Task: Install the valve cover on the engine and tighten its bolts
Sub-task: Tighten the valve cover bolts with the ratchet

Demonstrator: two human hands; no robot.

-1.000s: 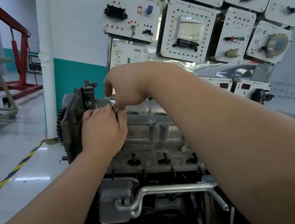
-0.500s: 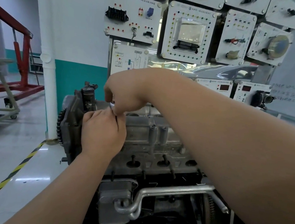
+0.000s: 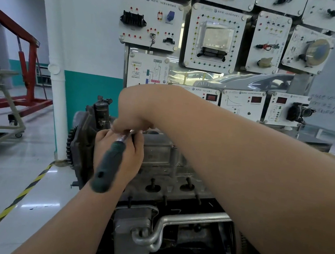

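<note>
Grey cast aluminium, the ribbed valve cover [image 3: 159, 155] already sits in place on top of the bare engine [image 3: 188, 194], so the fitting part of the job looks done and the bolting is in hand. Both hands meet at the cover's left end, by the toothed timing gear [image 3: 69, 143]. The right hand [image 3: 137, 111] reaches across from above, its fingers [image 3: 120, 126] pinched together on the chrome head of a green-handled ratchet wrench [image 3: 109, 166], whose dark grip juts back toward the camera with nothing holding it. The left hand [image 3: 134, 158] comes up from below, fingers [image 3: 139, 141] curled close around the wrench's neck just under that head (what exactly they clasp, a socket or an extension, is hidden). The bolt itself cannot be seen beneath the two hands. My reading is that this end bolt is being seated or run down. Whether the others along the cover are in, or tight, cannot be told, since the right forearm covers much of the far side. Most of the tightening may well remain.
</note>
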